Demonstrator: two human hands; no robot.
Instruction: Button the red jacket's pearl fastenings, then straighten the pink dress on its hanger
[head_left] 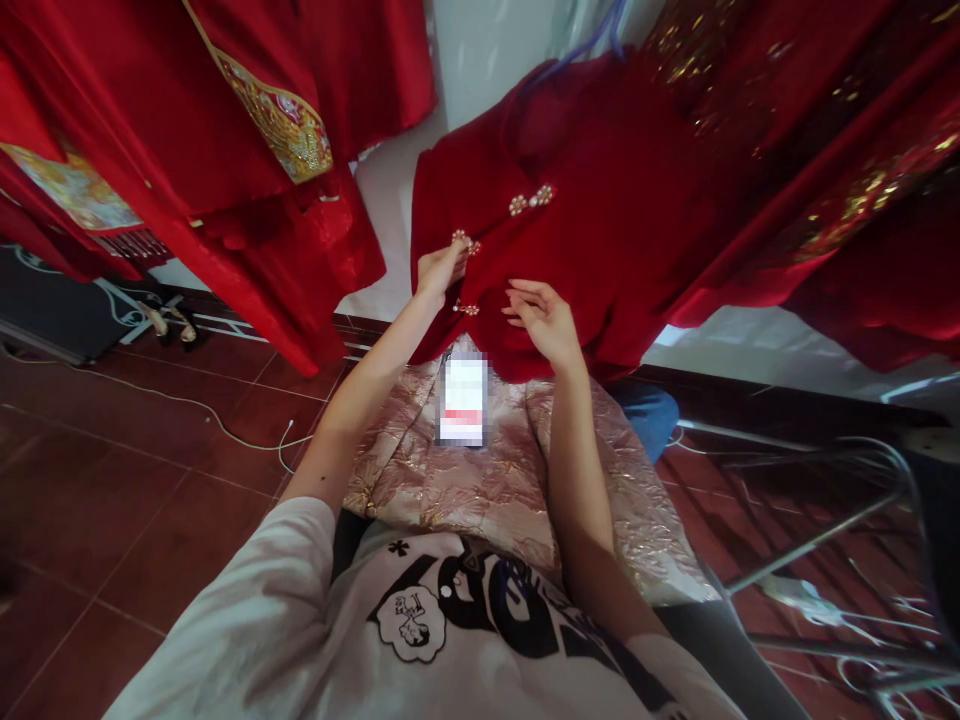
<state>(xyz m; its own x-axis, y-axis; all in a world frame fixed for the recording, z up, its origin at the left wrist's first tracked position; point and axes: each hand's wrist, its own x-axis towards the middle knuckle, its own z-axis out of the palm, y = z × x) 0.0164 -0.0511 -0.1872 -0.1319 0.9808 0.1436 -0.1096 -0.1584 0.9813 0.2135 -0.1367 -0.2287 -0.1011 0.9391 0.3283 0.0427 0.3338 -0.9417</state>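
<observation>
Red jacket [600, 230] | left hand [441, 268] seemingly pinching pearl clasp [466, 241] | right hand [544, 320] spread, touching front

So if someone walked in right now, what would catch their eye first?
Probably the red jacket hanging at centre, with pearl clasps down its front. The left hand touches the edge by one clasp, and the right hand rests on the cloth beside it. More red embroidered robes hang at upper left.

One camera sat on the person's head, tilted forward and down, close above both outstretched arms, facing the red jacket [592, 220] and tiled floor [112, 470].
</observation>
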